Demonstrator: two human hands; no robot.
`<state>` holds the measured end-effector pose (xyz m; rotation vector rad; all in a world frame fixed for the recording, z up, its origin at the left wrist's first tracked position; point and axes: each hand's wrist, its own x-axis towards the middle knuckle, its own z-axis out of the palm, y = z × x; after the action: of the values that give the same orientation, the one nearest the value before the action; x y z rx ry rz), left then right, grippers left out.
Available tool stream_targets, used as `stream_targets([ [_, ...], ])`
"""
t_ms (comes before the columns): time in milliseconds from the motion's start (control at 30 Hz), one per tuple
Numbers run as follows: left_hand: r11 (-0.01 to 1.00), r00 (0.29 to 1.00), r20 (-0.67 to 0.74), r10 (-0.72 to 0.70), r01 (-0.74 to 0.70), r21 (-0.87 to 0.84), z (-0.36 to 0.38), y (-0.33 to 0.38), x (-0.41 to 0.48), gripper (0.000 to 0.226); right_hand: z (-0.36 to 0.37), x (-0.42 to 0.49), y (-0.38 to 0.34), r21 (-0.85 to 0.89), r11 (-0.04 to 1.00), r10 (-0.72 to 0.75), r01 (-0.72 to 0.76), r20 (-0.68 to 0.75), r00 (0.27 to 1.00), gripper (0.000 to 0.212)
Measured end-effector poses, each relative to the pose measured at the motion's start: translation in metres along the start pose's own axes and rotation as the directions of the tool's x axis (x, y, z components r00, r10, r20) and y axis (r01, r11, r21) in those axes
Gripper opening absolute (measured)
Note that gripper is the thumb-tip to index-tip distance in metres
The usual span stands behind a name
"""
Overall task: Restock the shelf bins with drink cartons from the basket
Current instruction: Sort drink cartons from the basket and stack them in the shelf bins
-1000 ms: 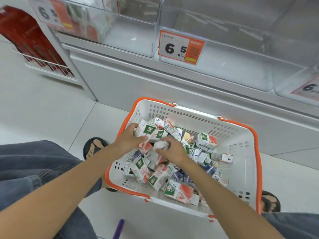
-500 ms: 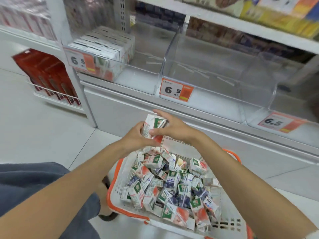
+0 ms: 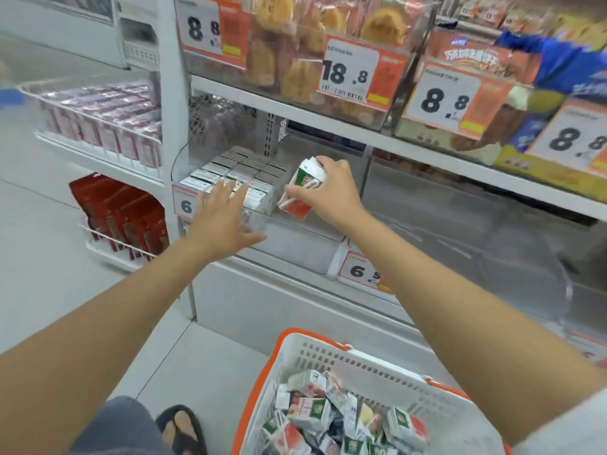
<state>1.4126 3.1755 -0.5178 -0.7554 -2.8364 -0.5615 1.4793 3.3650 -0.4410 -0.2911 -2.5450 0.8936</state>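
My right hand [image 3: 328, 193] is shut on a green, white and red drink carton [image 3: 303, 188], held tilted just above the clear shelf bin [image 3: 295, 244], right of the rows of cartons [image 3: 236, 177] standing in it. My left hand [image 3: 223, 218] is open, fingers spread, at the bin's front wall over the front row of cartons. The white basket with an orange rim [image 3: 331, 359] sits on the floor at the bottom, holding several loose cartons [image 3: 315, 412].
A second clear bin [image 3: 460, 238] to the right looks empty. Price tags [image 3: 361, 270] hang on the bin fronts. Bread and snack packs [image 3: 315, 54] fill the shelf above. Wire racks with red boxes [image 3: 121, 215] stand left. My sandalled foot [image 3: 182, 428] is beside the basket.
Both hands lifted a carton out of the basket and up to the shelf. The left hand let go and spread open at the bin's front; the right hand carries the carton over the bin.
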Motion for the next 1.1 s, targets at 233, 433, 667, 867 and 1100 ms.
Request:
stream_targets([
  [233,0.975,0.985,-0.138,0.1,-0.07,0.21,0.032,-0.026,0.007,0.08,0.052,0.031,0.02,0.19,0.926,0.134,-0.327,0.646,0.752,0.04],
  [433,0.973,0.984,-0.149,0.094,-0.059,0.222,0.034,-0.022,0.007,0.079,0.067,0.036,0.029,0.254,0.897,0.13,-0.361,0.628,0.767,0.05],
  [667,0.969,0.969,-0.207,0.131,-0.081,0.233,0.019,0.005,-0.018,0.075,0.055,0.011,0.021,0.047,0.998,-0.047,0.036,0.263,0.964,0.046],
  [867,0.987,0.99,-0.121,0.078,-0.094,-0.133,0.045,0.052,-0.08,0.035,0.031,-0.087,0.046,-0.01,0.984,-0.176,0.178,0.094,0.98,0.026],
  [1100,0.915,0.886,0.462,-0.024,0.205,-0.346,0.142,0.075,-0.196,0.037,0.031,-0.252,0.195,-0.19,0.95,0.311,-0.246,0.614,0.726,0.032],
])
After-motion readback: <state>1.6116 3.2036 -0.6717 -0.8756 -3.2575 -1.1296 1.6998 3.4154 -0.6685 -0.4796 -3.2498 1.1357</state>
